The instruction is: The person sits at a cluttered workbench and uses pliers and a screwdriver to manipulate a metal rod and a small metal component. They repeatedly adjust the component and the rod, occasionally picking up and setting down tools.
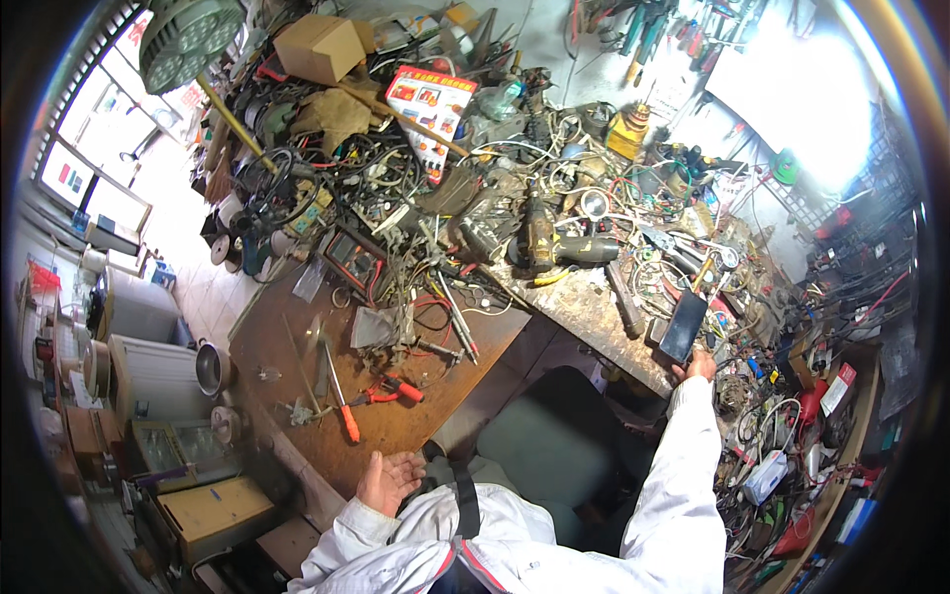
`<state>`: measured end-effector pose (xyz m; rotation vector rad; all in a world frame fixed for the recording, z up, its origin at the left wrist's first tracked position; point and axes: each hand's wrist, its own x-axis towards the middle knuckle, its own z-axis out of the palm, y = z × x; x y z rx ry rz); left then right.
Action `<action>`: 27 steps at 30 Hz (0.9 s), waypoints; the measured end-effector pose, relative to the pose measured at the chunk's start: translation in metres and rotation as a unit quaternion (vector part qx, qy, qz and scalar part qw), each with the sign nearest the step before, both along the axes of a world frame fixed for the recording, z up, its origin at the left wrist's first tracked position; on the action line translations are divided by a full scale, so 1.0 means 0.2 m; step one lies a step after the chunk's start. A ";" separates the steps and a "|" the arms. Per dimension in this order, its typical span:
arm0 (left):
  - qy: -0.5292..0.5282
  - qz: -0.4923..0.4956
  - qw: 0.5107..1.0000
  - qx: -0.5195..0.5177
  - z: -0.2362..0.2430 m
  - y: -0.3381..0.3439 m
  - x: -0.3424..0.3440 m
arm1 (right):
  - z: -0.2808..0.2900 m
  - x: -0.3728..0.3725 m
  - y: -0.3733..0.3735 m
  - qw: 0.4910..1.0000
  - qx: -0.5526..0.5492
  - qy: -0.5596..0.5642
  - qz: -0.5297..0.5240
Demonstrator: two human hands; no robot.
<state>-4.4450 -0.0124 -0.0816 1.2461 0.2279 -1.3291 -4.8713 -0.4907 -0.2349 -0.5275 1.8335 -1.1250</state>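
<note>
My right hand (697, 365) has its fingers bent at the lower end of a black smartphone (684, 322), gripping it at the right end of the cluttered worn bench (648, 361). My left hand (391, 477) is open and empty, palm turned up, near the front edge of the brown wooden desk (277, 366). Above it on that desk lie a red-handled screwdriver (349, 422) and red-handled pliers (404, 389). A dark multimeter (353, 259) with leads and a dirty power drill (542, 243) sit in the heaped tools and cables.
A dark green chair (524, 436) stands below the benches. Dense parts and wires (772, 465) fill the right side. A lamp (185, 45) hangs at upper left, a cardboard box (322, 49) tops the pile, and appliances (139, 366) line the left.
</note>
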 end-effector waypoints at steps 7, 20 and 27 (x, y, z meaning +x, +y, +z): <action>0.010 0.054 0.998 -0.005 -0.04 0.12 0.04 | -0.17 0.05 0.39 0.985 -0.108 0.080 0.111; -0.271 0.059 0.955 0.107 -0.34 0.50 0.46 | 0.27 1.55 1.51 0.827 0.031 -0.058 0.559; -0.486 0.007 0.834 0.260 -0.57 0.63 0.71 | 0.31 2.02 1.78 0.748 0.013 -0.003 0.664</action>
